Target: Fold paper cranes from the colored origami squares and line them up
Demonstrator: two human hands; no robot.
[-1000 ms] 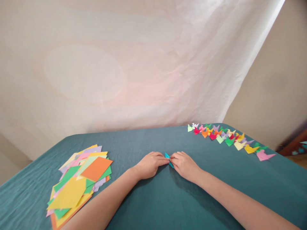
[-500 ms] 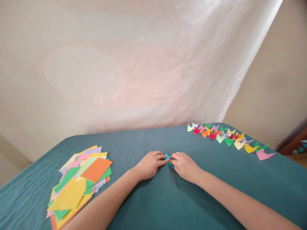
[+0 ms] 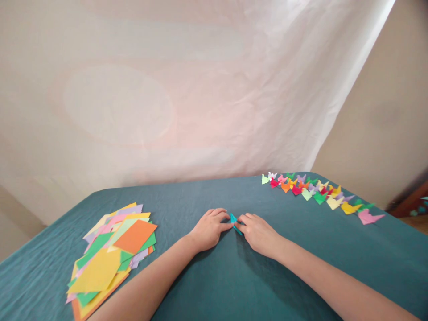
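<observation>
Right hand (image 3: pixel 261 232) pinches folded blue paper (image 3: pixel 233 218); left hand (image 3: pixel 207 229) looser than earlier, thumb touching paper. Paper birds (image 3: pixel 320 197) along tabletop (image 3: pixel 207 285) right edge; loose sheets (image 3: pixel 98 269) toward left edge.

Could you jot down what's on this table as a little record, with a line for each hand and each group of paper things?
Paper in hand: small folded blue piece
Left hand: fingertips at the blue piece; firmness of grip unclear
Right hand: thumb and fingers pinching the blue piece
Left side: overlapping loose paper sheets, several colors
Right side: rows of folded paper birds, several colors
Surface: dark teal cloth
Behind: pale hanging fabric
</observation>
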